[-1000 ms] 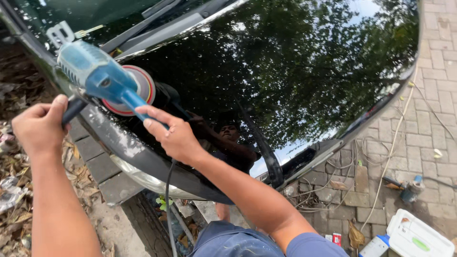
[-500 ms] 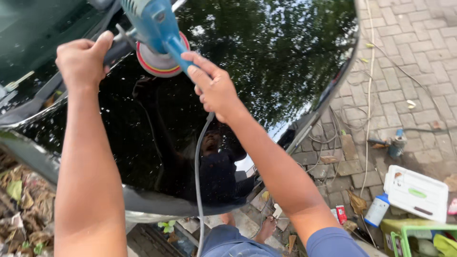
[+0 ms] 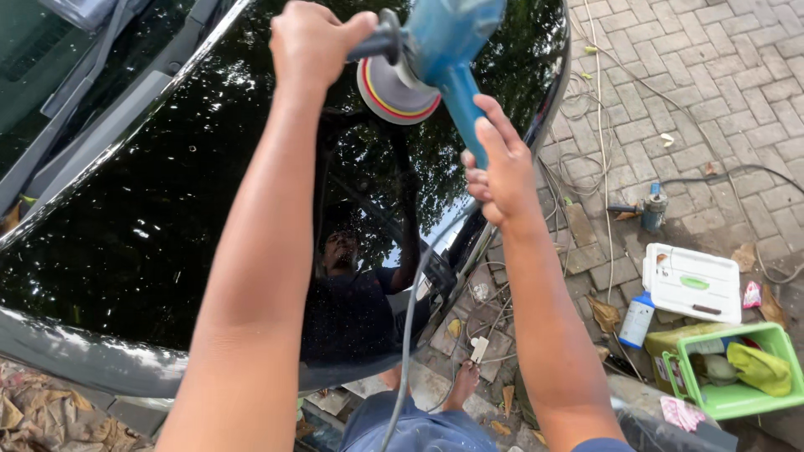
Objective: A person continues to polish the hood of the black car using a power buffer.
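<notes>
In the head view, the left hand (image 3: 314, 42) is clenched around the black side handle at twelve o'clock, and the right hand (image 3: 501, 172) grasps the rear grip of the blue handheld electric polisher (image 3: 448, 46), a two-handed hold that likely steadies the tool. Its round pad with red and yellow rings (image 3: 394, 92) lies flat on the glossy black car bonnet (image 3: 142, 226) (mirror-like, reflecting trees). At four o'clock, on the grey brick paving (image 3: 720, 92), sit a white rectangular plastic case (image 3: 693, 283) and a green plastic basket (image 3: 733, 398), apparently kept near.

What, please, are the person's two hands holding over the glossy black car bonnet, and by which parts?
A blue electric polisher: the left hand grips its black side handle, the right hand its blue rear grip.
</notes>
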